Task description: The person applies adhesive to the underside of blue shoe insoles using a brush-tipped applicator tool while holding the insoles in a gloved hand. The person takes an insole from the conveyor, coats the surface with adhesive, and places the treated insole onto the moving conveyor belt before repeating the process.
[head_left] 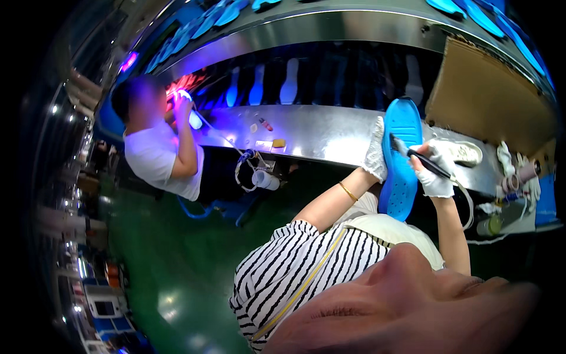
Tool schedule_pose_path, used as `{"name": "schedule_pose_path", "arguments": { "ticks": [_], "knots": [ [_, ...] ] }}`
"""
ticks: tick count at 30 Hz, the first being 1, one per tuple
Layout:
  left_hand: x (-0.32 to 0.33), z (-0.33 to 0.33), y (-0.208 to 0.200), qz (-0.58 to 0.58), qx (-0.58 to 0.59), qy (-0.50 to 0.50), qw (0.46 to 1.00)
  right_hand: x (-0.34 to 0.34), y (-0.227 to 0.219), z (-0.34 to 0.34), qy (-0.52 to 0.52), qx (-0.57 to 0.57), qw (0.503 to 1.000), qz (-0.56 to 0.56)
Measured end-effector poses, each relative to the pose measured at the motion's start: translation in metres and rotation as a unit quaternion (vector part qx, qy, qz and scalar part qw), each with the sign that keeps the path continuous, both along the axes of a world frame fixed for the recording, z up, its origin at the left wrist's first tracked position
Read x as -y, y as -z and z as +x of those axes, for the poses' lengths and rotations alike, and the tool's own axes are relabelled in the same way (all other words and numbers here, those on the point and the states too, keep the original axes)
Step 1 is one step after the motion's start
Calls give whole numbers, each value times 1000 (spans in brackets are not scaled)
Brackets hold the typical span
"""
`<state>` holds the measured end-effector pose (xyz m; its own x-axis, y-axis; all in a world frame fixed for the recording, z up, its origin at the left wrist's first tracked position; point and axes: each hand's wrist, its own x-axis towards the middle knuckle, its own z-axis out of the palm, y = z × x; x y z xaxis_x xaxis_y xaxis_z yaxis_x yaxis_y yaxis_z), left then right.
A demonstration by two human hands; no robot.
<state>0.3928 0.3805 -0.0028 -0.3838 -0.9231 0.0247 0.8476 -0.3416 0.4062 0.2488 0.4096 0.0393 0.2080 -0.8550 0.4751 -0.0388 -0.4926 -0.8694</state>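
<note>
My left hand (376, 152), in a white glove, is closed along the left edge of a blue sole-shaped piece (403, 177). The piece stands nearly lengthwise, its upper end over the bench edge, with ridges near the top and small holes lower down. A black-handled brush (429, 163) is gripped in my right hand (436, 172), which wears a white glove with bare fingertips. The bristles touch the middle of the blue piece, and a pale tube trails from the handle. A white sole-shaped piece (467, 153) lies on the bench beyond my right hand.
A metal bench (330, 133) fronts a line carrying pale soles (289, 82). A cardboard sheet (492, 94) stands at the right, near rolls (510, 183) and a greenish jar (489, 226). Another person (162, 150) works at the left. A yellow block (279, 143) lies on the bench.
</note>
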Motion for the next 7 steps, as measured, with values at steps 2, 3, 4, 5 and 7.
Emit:
{"name": "schedule_pose_path", "arguments": {
  "ticks": [2,3,4,5,7],
  "knots": [
    [6,6,12,-3,-12,26,1000,3,14,-6,36,-73,996,-46],
    [9,7,15,0,-10,27,1000,2,20,-6,59,-111,987,-103],
    [10,8,15,-3,6,15,1000,-5,16,0,36,-84,992,-92],
    [10,10,15,-6,22,6,1000,-5,28,3,13,-61,993,-101],
    [9,10,14,-10,38,-1,999,-14,26,1,-90,6,995,30]
  ]
}}
